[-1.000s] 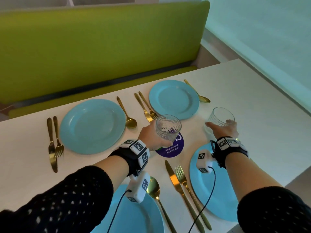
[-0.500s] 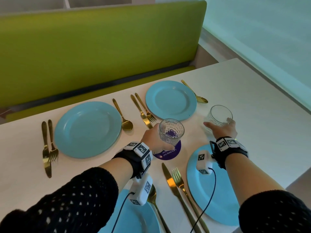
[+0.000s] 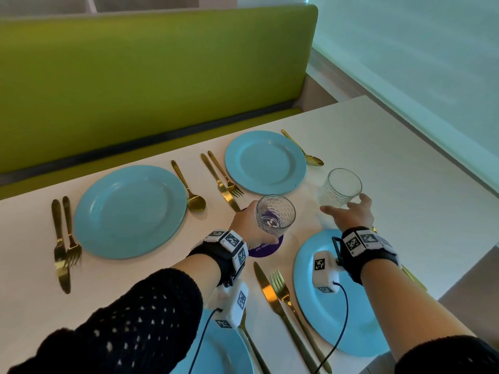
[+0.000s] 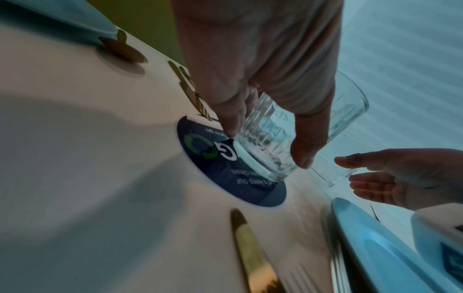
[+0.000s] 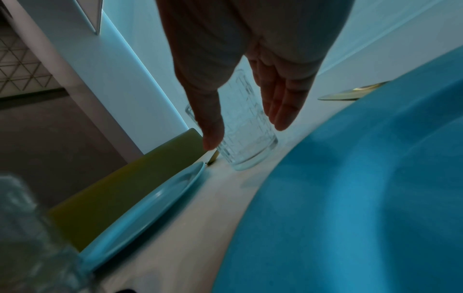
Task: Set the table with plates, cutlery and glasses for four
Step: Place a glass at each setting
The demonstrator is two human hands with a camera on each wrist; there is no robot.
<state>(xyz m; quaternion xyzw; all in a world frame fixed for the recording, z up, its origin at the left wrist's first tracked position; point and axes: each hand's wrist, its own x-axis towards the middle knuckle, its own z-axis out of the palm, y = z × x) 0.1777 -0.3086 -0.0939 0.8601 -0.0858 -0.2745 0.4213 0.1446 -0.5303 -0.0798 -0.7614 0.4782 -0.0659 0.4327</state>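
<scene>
My left hand (image 3: 259,225) grips a clear textured glass (image 3: 275,211) from the side, its base over a round purple coaster (image 3: 266,248). In the left wrist view thumb and fingers wrap the glass (image 4: 265,138), which leans on or just above the coaster (image 4: 225,174). My right hand (image 3: 344,205) is behind a second glass (image 3: 341,184) that stands on the white table (image 3: 405,184). In the right wrist view thumb and fingers are straight on either side of this glass (image 5: 248,142). Blue plates lie far left (image 3: 129,211), far right (image 3: 266,161), near right (image 3: 318,306) and near left (image 3: 224,354).
Gold knives, forks and spoons lie beside the plates, such as the fork and knife (image 3: 286,300) between the near plates and a spoon (image 3: 194,201) by the far left plate. A green bench (image 3: 148,76) runs along the far edge. The table's edge drops off at the right.
My right hand's fingers have straightened and loosened from the second glass. My left hand, still holding its glass, has shifted slightly over the coaster.
</scene>
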